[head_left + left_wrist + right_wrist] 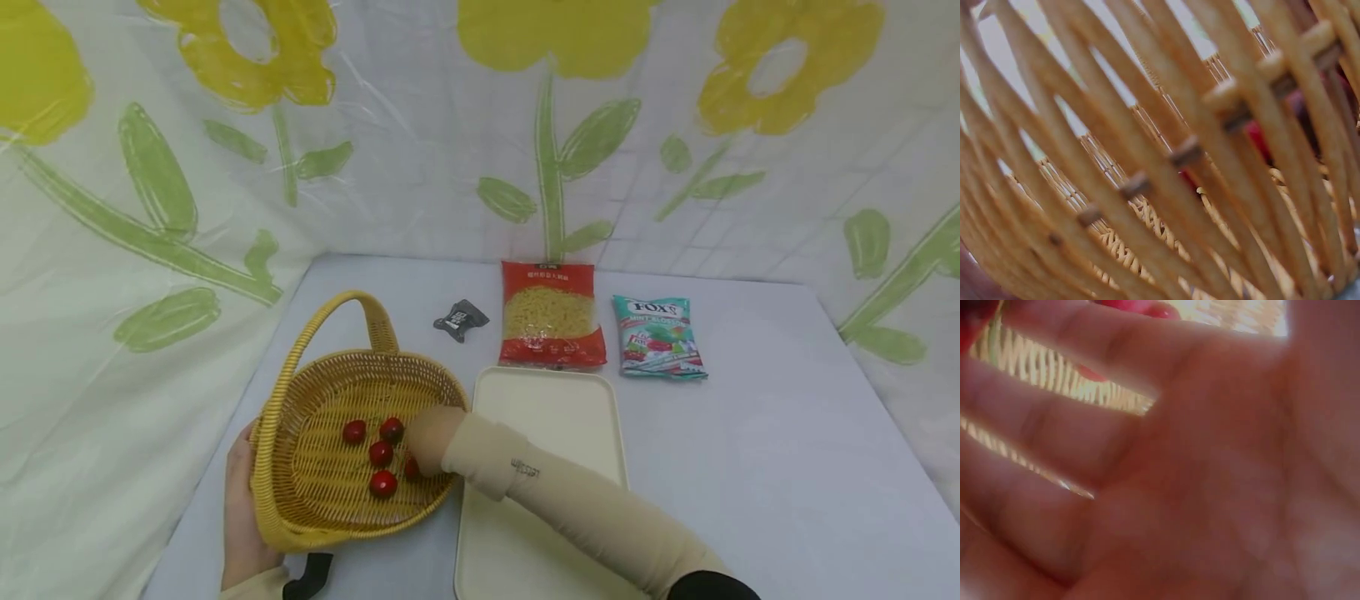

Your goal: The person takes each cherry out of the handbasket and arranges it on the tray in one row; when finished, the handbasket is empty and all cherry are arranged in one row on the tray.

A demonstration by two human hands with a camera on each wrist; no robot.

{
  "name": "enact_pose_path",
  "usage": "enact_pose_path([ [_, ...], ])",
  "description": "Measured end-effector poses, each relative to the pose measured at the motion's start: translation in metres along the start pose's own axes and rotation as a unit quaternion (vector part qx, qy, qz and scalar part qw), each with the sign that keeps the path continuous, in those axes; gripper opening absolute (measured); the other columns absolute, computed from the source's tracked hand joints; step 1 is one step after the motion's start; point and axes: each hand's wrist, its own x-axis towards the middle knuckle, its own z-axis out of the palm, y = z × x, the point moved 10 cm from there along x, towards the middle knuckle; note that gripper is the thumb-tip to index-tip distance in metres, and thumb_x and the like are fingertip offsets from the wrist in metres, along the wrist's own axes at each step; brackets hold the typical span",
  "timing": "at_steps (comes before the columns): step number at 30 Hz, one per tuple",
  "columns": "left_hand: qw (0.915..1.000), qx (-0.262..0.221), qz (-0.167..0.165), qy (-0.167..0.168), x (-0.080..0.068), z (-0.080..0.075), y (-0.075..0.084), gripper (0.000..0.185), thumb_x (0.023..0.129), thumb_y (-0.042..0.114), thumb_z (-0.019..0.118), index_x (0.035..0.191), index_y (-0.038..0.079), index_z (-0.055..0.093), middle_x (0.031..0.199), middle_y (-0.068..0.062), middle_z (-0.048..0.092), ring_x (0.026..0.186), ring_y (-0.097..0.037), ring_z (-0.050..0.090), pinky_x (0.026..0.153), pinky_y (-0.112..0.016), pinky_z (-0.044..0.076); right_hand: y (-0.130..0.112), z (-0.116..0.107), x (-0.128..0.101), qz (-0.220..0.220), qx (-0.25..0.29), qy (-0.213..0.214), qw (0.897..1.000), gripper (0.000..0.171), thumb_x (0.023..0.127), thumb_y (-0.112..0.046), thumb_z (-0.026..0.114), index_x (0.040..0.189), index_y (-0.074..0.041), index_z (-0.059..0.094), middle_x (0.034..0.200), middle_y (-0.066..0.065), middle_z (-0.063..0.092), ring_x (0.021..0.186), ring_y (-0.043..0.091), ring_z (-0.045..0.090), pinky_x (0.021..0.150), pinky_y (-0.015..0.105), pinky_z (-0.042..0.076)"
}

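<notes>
A yellow woven basket (pixel 330 492) with a tall hoop handle stands on the left of the table, and several glossy red cherries (pixel 382 484) lie on its bottom. My left hand (pixel 243 508) lies against the outside of the basket's left wall; its fingertips are hidden. Only slats of the wall (pixel 1166 125) fill most of the left wrist view. Inside the basket's right side, my right hand (pixel 435 437) reaches down among the cherries. Its palm and extended fingers (pixel 1079 337) fill the right wrist view, with a dark red cherry (pixel 969 322) near the fingertips and no grip visible.
A cream tray (pixel 555 400) lies right of the basket, under my right forearm. Behind it are a red pasta bag (pixel 552 315) and a teal candy bag (pixel 660 337). A small dark packet (pixel 461 320) lies behind the basket. A flowered sheet (pixel 420 167) hangs around the table.
</notes>
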Motion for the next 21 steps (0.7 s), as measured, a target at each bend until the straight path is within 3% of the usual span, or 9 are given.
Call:
enact_pose_path([
  [2,1.0000,-0.004,-0.001,0.004,0.001,-0.001,-0.001,0.047,0.104,0.030,0.038,0.146,0.010,0.030,0.144,-0.003,0.041,0.128,-0.014,0.047,0.102,-0.025,0.047,-0.005,0.003,0.001,-0.012,-0.023,-0.019,0.999,0.012,0.085,-0.014,0.069,0.074,-0.015,0.065,0.072,-0.004,0.058,0.064,0.011,0.048,0.055,0.022,0.045],
  [3,0.9993,-0.035,-0.012,0.006,0.000,-0.001,-0.003,0.049,0.103,0.032,0.041,0.146,0.012,0.030,0.147,-0.006,0.037,0.130,-0.017,0.046,0.102,-0.028,0.047,-0.008,0.005,0.001,-0.020,-0.043,-0.028,0.998,0.014,0.086,-0.014,0.068,0.072,-0.014,0.063,0.071,-0.004,0.056,0.064,0.011,0.047,0.054,0.022,0.045],
  [9,0.9993,-0.007,-0.008,0.036,0.004,-0.004,-0.006,0.053,0.100,0.037,0.047,0.144,0.011,0.034,0.145,-0.006,0.041,0.130,-0.018,0.046,0.101,-0.028,0.048,-0.021,0.011,0.000,-0.070,-0.095,-0.052,0.992,0.012,0.087,-0.013,0.067,0.077,-0.018,0.062,0.073,-0.006,0.056,0.066,0.010,0.047,0.067,0.024,0.050],
  [12,0.9988,0.012,-0.010,0.046,0.005,-0.006,-0.007,0.053,0.100,0.039,0.047,0.144,0.013,0.034,0.144,-0.004,0.041,0.131,-0.018,0.045,0.103,-0.028,0.047,-0.024,0.006,-0.003,-0.087,-0.082,-0.038,0.992,0.009,0.087,-0.011,0.068,0.084,-0.019,0.064,0.077,-0.007,0.060,0.069,0.009,0.048,0.080,0.029,0.053],
  [17,0.9974,0.032,-0.015,0.062,0.004,-0.008,-0.007,0.051,0.100,0.041,0.044,0.144,0.016,0.033,0.144,-0.003,0.039,0.133,-0.018,0.043,0.104,-0.028,0.046,-0.020,-0.014,-0.017,-0.113,-0.025,0.015,0.993,0.013,0.085,-0.007,0.068,0.093,-0.017,0.067,0.082,-0.007,0.063,0.073,0.008,0.052,0.076,0.022,0.053],
  [21,0.9960,0.040,-0.015,0.079,0.002,-0.011,-0.006,0.050,0.101,0.041,0.043,0.143,0.016,0.035,0.145,-0.004,0.039,0.132,-0.018,0.043,0.103,-0.028,0.047,-0.011,-0.038,-0.040,-0.141,0.024,0.072,0.987,0.018,0.087,-0.010,0.067,0.101,-0.020,0.070,0.091,-0.009,0.065,0.082,0.006,0.056,0.075,0.015,0.050],
])
